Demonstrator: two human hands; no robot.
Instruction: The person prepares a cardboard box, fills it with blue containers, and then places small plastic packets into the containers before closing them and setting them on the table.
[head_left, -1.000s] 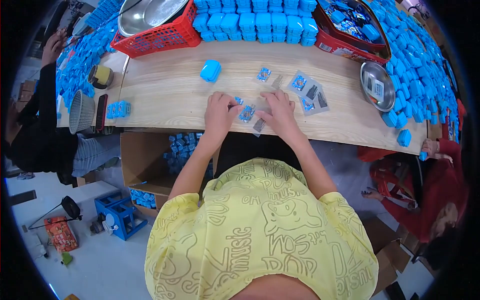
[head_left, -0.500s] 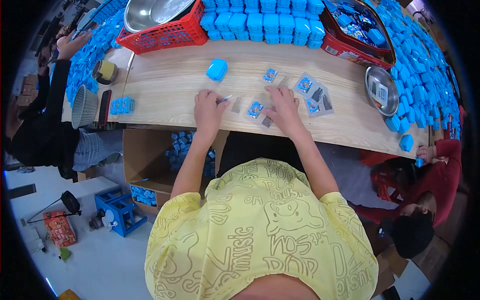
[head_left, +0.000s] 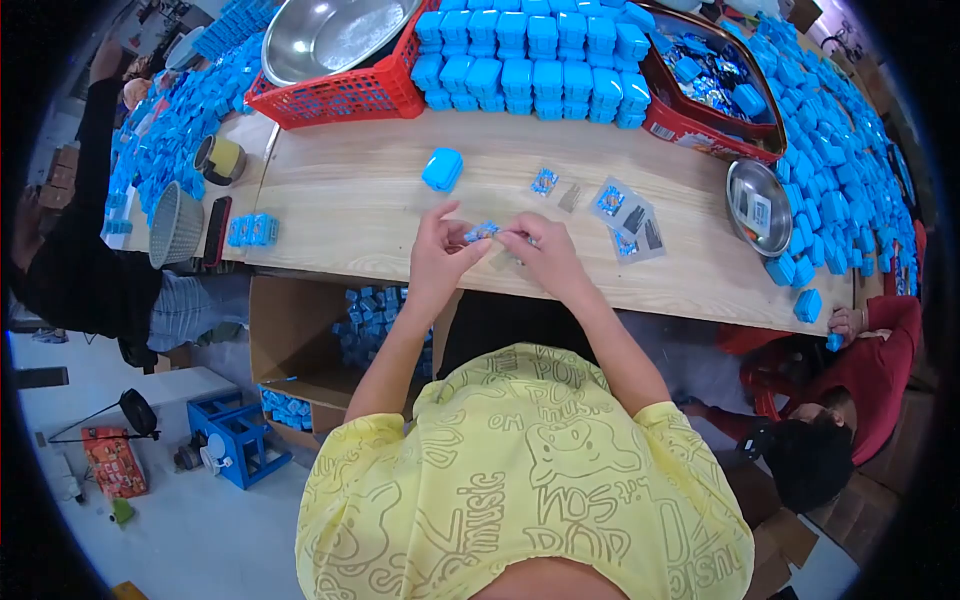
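Note:
My left hand and my right hand meet over the near part of the table, both closed on a small blue printed sticker. Thumb and fingertips pinch it from either side. Under my right fingers a bit of clear film shows, partly hidden. Just beyond my left hand stands a blue plastic box with rounded corners. Another printed sticker lies past my right hand, beside a grey-marked piece. To the right, clear sheets with blue pictures and dark print overlap.
At the back are a red basket with a metal bowl, stacked blue boxes and a red tin. A steel dish and heaped boxes stand right. Co-workers sit on both sides.
My left hand has moved right, and my right hand has drawn in toward it. The printed sticker that lay by my right hand is now lifted between both hands.

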